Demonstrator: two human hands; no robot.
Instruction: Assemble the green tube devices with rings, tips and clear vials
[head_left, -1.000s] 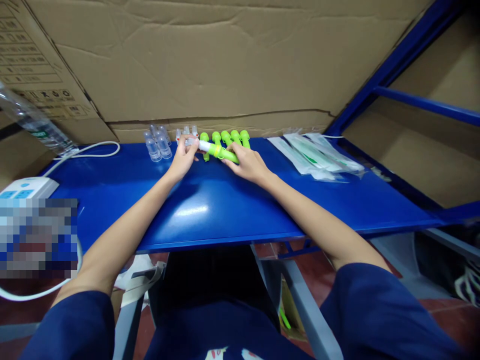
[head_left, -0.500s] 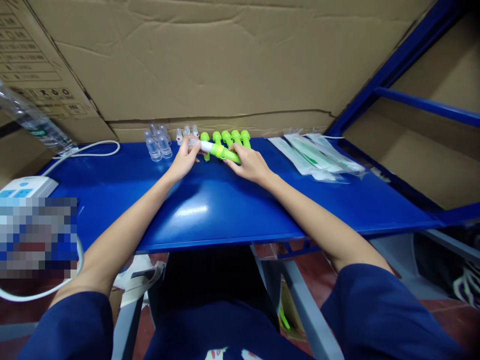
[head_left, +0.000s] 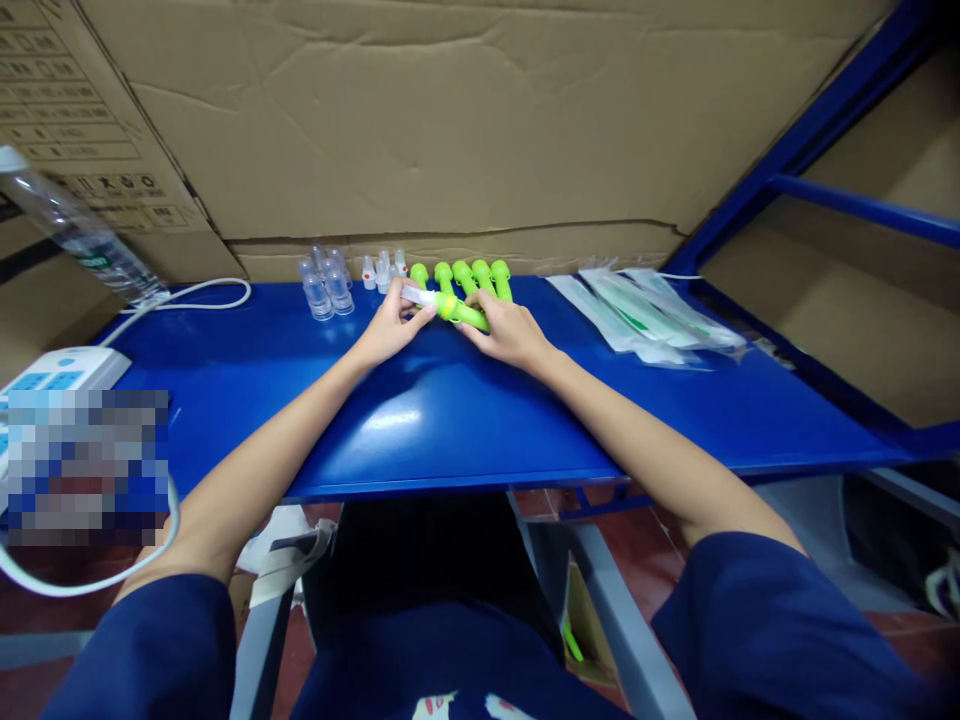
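- Fingers [head_left: 403, 296] of the left hand [head_left: 390, 328] pinch shut around the white end of a green-and-white pen [head_left: 448, 306].
- Fingers [head_left: 484, 312] of the right hand [head_left: 513, 338] are curled closed around the pen's green end; both hands grip it at once.
- Pen sits tilted, held just above the table [head_left: 420, 410], at the middle of its far side, white end toward the table's left.
- Row of green pieces [head_left: 463, 274] stands upright at the table's far edge, just behind the pen.
- Clear vials [head_left: 327, 286] are clustered at the far edge, left of the table's middle; small red-capped bits [head_left: 379, 270] stand between them and the green row.
- Sealed packets [head_left: 646, 314] lie fanned and overlapping on the table's far right part.
- White cable [head_left: 196, 294] loops over the far left corner; power strip [head_left: 61, 366] is at the table's left end.
- Plastic bottle [head_left: 75, 236] leans over the left end, tilted.
- Cardboard sheets [head_left: 450, 120] back the table's far edge; blue rack frame [head_left: 825, 130] rises from its right end.
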